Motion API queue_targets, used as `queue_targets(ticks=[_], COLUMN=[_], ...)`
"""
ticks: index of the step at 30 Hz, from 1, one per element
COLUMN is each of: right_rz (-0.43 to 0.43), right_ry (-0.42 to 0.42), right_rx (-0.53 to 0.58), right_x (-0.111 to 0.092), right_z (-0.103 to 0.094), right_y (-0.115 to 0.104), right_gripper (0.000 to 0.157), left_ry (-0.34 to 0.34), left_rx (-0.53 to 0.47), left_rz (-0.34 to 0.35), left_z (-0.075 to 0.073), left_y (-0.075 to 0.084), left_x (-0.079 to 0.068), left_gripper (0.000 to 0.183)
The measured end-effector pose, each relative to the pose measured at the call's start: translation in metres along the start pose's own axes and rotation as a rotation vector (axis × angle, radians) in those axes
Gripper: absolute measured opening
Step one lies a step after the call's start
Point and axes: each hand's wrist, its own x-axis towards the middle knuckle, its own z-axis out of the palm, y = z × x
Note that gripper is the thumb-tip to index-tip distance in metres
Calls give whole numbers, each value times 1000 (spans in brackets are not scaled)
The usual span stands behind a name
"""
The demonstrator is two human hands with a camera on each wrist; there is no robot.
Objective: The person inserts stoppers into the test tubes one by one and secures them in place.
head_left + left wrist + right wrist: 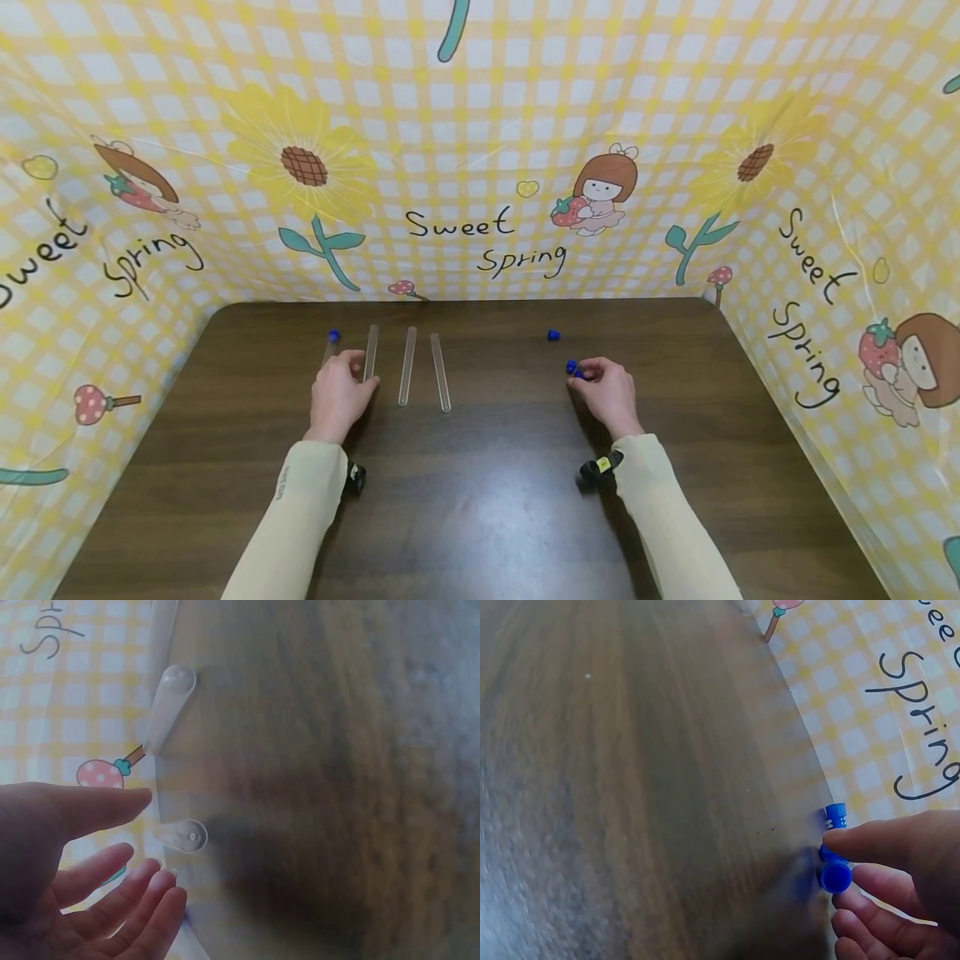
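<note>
My left hand point(341, 396) is spread around the near part of a clear test tube point(371, 350), thumb on one side and fingers on the other. In the left wrist view, gaps show between the thumb and the rounded tube end point(191, 836). Beside that hand lies a test tube with a blue cap point(333, 336), partly hidden by the fingers. My right hand point(609, 396) pinches a small blue cap point(836, 877) between thumb and fingertips, low over the table. Another blue cap point(572, 366) is right at the fingertips, partly behind the thumb in the right wrist view.
Two more clear test tubes, a middle one point(407, 367) and a right one point(440, 372), lie to the right of my left hand. A third loose blue cap point(553, 335) sits farther back. Patterned cloth point(465, 167) encloses the brown table point(495, 483) at the back and sides.
</note>
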Motion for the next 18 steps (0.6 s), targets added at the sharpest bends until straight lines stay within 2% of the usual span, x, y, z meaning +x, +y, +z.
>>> queue_targets(ticks=[8,18], right_rz=[-3,8], right_ry=[13,18], right_rx=[-26,-41], right_x=[0,1], right_z=[1,0], right_y=[1,1], right_gripper=[30,24], left_ry=[-27,-65], left_rx=[1,10], left_rz=[-51,-104], left_z=[3,1], left_y=[-5,-3], left_x=[4,8], left_gripper=[51,50])
